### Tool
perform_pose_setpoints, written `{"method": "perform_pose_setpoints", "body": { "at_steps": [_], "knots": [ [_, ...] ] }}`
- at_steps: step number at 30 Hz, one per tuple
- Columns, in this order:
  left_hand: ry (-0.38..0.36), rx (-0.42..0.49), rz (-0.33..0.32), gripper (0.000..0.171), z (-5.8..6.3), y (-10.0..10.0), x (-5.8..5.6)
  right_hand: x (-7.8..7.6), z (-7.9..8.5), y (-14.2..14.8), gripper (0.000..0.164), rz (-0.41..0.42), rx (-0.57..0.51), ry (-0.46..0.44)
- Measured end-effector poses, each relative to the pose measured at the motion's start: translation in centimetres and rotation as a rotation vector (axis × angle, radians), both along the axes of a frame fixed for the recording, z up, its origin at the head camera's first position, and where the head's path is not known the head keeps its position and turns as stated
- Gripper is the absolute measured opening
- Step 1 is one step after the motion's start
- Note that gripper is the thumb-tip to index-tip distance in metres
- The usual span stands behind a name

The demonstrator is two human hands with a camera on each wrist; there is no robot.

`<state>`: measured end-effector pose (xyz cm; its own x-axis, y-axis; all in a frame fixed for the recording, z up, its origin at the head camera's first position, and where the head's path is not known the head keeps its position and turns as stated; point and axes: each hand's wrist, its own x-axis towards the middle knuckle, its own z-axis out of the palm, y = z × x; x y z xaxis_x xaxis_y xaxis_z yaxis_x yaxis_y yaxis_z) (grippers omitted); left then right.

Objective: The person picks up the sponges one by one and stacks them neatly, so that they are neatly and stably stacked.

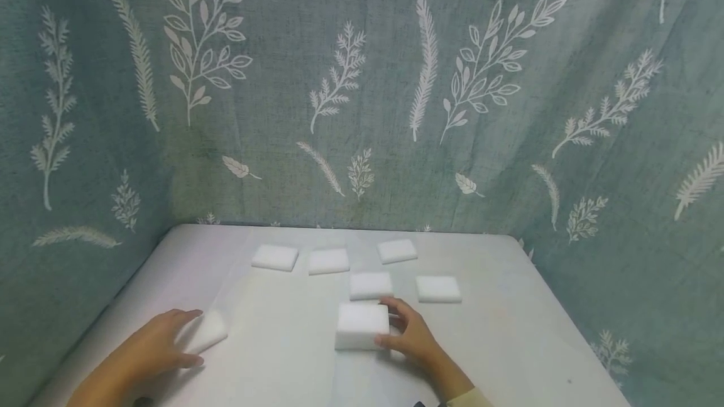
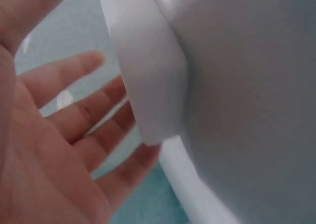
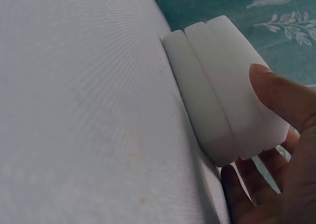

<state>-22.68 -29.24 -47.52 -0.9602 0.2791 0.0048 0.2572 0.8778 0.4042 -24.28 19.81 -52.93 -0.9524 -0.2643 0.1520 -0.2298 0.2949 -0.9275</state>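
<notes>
At the front left of the table my left hand (image 1: 158,345) reaches over a white sponge block (image 1: 209,333), thumb and fingers spread apart. In the left wrist view, straight fingers (image 2: 84,110) lie behind that sponge's edge, with the fingertips close against it. My right hand (image 1: 415,336) holds the right end of a stack of white sponges (image 1: 362,319) near the table's middle. Three layers show in the stack (image 3: 217,90) in the right wrist view; my thumb (image 3: 274,88) presses its upper layer on one side, and the other fingers curl behind it, partly hidden.
Behind the stack, close to it, lies a single white sponge (image 1: 371,286). Another sponge (image 1: 438,289) is to its right, and several more, such as the far-left sponge (image 1: 275,257), lie toward the table's (image 1: 271,344) back edge. Patterned green cloth (image 1: 362,143) surrounds the table.
</notes>
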Motion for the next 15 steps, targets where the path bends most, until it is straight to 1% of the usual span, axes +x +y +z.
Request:
{"method": "perform_pose_setpoints", "body": {
  "at_steps": [3, 6, 8, 12, 15],
  "knots": [
    [-0.024, -0.026, 0.025, 0.092, -0.4, -0.8, 0.1, 0.0, 0.0, -0.1, 0.078, 0.002, 0.009, -0.016],
    [-0.016, -0.024, 0.031, 0.090, -0.8, -1.4, 0.4, -0.1, 0.0, -0.1, 0.078, -0.004, 0.035, -0.020],
    [-0.024, -0.020, 0.038, 0.088, -1.0, -1.8, 0.7, 0.1, -0.1, -0.2, 0.079, -0.006, 0.035, -0.026],
    [-0.084, -0.018, 0.079, 0.086, -1.0, -2.3, 1.0, 0.0, -0.2, -0.2, 0.079, 0.004, 0.030, -0.005],
    [-0.104, 0.002, 0.100, 0.082, -0.9, -2.5, 0.9, -0.2, -0.2, -0.1, 0.079, 0.010, 0.033, 0.014]
  ]
}}
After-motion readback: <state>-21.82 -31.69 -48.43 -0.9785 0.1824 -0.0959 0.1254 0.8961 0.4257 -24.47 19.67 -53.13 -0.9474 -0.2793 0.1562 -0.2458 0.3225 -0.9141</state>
